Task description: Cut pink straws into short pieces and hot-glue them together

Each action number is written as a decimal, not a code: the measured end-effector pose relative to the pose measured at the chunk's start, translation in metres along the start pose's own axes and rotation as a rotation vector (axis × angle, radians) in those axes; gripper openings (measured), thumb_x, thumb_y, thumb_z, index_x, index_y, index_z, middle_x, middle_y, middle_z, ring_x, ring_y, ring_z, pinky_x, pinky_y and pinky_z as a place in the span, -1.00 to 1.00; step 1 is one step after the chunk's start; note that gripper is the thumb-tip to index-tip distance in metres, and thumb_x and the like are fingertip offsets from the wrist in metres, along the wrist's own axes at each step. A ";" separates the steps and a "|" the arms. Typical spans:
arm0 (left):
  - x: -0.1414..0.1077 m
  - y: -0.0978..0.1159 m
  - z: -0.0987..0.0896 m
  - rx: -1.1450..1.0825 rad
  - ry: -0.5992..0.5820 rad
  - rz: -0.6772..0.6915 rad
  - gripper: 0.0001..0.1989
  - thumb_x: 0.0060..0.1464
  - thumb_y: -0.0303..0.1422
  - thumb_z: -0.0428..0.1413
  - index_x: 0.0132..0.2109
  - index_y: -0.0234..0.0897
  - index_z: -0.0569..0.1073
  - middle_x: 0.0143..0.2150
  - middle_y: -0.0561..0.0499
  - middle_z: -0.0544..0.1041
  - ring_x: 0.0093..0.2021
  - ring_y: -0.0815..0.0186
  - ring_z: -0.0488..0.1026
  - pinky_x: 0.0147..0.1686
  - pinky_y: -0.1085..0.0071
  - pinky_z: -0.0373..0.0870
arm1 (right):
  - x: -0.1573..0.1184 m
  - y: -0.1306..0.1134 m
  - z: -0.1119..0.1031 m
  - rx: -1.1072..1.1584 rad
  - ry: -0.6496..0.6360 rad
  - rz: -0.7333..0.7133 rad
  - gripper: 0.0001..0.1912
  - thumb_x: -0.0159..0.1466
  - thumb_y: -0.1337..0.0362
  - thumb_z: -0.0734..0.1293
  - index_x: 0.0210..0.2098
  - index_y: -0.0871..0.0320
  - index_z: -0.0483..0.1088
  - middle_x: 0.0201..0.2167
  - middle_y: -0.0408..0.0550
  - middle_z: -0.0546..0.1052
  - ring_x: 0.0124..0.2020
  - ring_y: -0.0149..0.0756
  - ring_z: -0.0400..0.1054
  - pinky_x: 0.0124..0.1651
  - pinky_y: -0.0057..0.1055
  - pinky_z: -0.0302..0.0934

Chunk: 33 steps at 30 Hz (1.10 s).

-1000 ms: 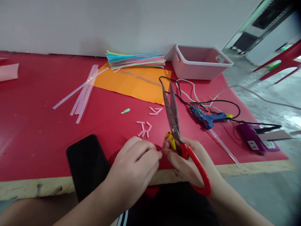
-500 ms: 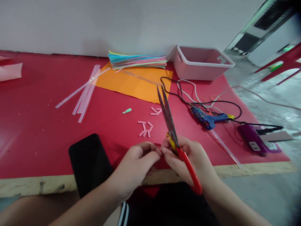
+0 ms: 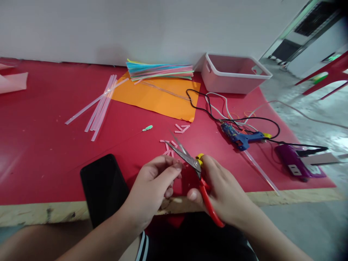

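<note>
In my right hand (image 3: 224, 188) is a pair of scissors (image 3: 193, 162) with red handles, its blades slightly parted and pointing up and to the left. My left hand (image 3: 154, 186) is closed in a pinch close to the blades. A tiny pinkish tip shows at its fingertips; most of what it pinches is hidden. Just beyond the blades lie several short pink pieces (image 3: 182, 129), like cut bits of pipe cleaner, in two small groups. Part of the nearer group is behind the scissors. A small green twisted piece (image 3: 147, 128) lies farther left.
A black phone (image 3: 104, 185) lies at the table's front edge. Translucent glue sticks (image 3: 102, 105), an orange sheet (image 3: 152, 98) and a bundle of coloured pipe cleaners (image 3: 160, 70) lie behind. At right are a pink basket (image 3: 233, 81), a blue glue gun (image 3: 241, 139), cords and a purple power strip (image 3: 296, 163).
The scissors have swung from pointing upward to pointing left, over the short pink pieces. My right hand has drawn away from the left fingertips, its thumb now apart from them.
</note>
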<state>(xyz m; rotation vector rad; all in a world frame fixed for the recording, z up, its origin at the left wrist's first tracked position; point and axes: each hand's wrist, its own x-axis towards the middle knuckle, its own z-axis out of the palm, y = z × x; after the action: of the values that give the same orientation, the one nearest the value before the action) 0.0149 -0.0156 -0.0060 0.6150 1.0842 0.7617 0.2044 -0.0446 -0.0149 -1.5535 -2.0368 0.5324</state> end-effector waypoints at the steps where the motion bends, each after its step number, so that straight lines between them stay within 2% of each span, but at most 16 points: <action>1: -0.001 0.001 0.000 -0.019 -0.006 0.026 -0.83 0.02 -0.30 0.30 -0.37 -0.24 0.47 -0.52 0.17 0.38 -0.60 0.55 0.19 -0.61 0.60 0.08 | -0.002 0.001 0.002 -0.043 0.006 -0.017 -0.45 0.33 -0.25 0.24 -0.16 0.16 0.23 -0.39 -0.06 0.43 -0.47 -0.28 0.32 -0.42 -0.37 0.22; 4: -0.004 0.006 0.000 -0.090 -0.056 0.060 -0.87 0.01 -0.37 0.28 -0.39 -0.27 0.47 -0.53 0.15 0.39 -0.57 0.53 0.24 -0.55 0.59 0.17 | -0.005 0.002 0.004 -0.109 -0.013 -0.044 -0.43 0.33 -0.30 0.19 -0.20 0.13 0.19 -0.41 -0.05 0.42 -0.49 -0.27 0.32 -0.46 -0.37 0.21; 7: -0.007 0.010 0.001 -0.139 -0.105 0.051 -0.87 -0.02 -0.38 0.28 -0.41 -0.28 0.48 -0.57 0.15 0.37 -0.57 0.51 0.23 -0.55 0.57 0.17 | -0.005 0.000 0.002 -0.119 -0.048 -0.051 -0.42 0.33 -0.32 0.17 -0.24 0.12 0.17 -0.44 -0.08 0.40 -0.53 -0.30 0.29 -0.49 -0.38 0.20; 11: -0.009 0.012 0.003 -0.140 -0.103 0.014 -0.87 -0.11 -0.41 0.28 -0.42 -0.27 0.46 -0.60 0.16 0.36 -0.57 0.49 0.24 -0.53 0.54 0.17 | -0.006 -0.003 -0.001 -0.099 -0.078 -0.073 -0.42 0.33 -0.33 0.16 -0.25 0.11 0.16 -0.46 -0.10 0.40 -0.55 -0.32 0.26 -0.50 -0.40 0.19; 17: -0.010 0.013 0.004 -0.131 -0.129 -0.018 -0.87 -0.14 -0.41 0.26 -0.43 -0.26 0.43 -0.59 0.16 0.34 -0.54 0.48 0.25 -0.47 0.52 0.20 | -0.007 -0.004 -0.001 -0.094 -0.089 -0.072 -0.41 0.31 -0.35 0.17 -0.27 0.09 0.14 -0.44 -0.08 0.41 -0.53 -0.31 0.27 -0.49 -0.38 0.21; 24: -0.010 0.013 0.004 -0.115 -0.087 -0.049 -0.84 -0.17 -0.39 0.28 -0.42 -0.26 0.44 -0.56 0.13 0.39 -0.47 0.42 0.33 -0.39 0.47 0.30 | -0.011 -0.002 -0.001 -0.042 -0.168 0.004 -0.39 0.29 -0.39 0.15 -0.29 0.08 0.13 -0.46 -0.08 0.41 -0.55 -0.30 0.24 -0.49 -0.37 0.13; 29: -0.009 0.013 0.003 -0.105 -0.110 -0.059 -0.86 -0.17 -0.39 0.28 -0.44 -0.26 0.46 -0.55 0.12 0.41 -0.46 0.40 0.34 -0.36 0.44 0.31 | -0.009 -0.002 -0.004 0.027 -0.225 0.043 -0.37 0.27 -0.40 0.16 -0.33 0.07 0.12 -0.51 -0.14 0.37 -0.59 -0.38 0.11 -0.52 -0.40 0.02; 33: -0.008 0.014 0.003 -0.127 -0.133 -0.052 -0.88 -0.19 -0.40 0.29 -0.48 -0.28 0.49 -0.54 0.10 0.43 -0.48 0.42 0.33 -0.37 0.46 0.29 | -0.010 0.000 -0.006 0.115 -0.290 0.084 -0.37 0.25 -0.39 0.22 -0.26 0.10 0.16 -0.56 -0.23 0.32 -0.61 -0.40 0.06 -0.53 -0.42 -0.05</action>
<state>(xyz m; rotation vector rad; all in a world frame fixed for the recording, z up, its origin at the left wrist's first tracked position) 0.0122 -0.0133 0.0102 0.5200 0.9192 0.7281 0.2104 -0.0546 -0.0113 -1.5722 -2.1118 0.9381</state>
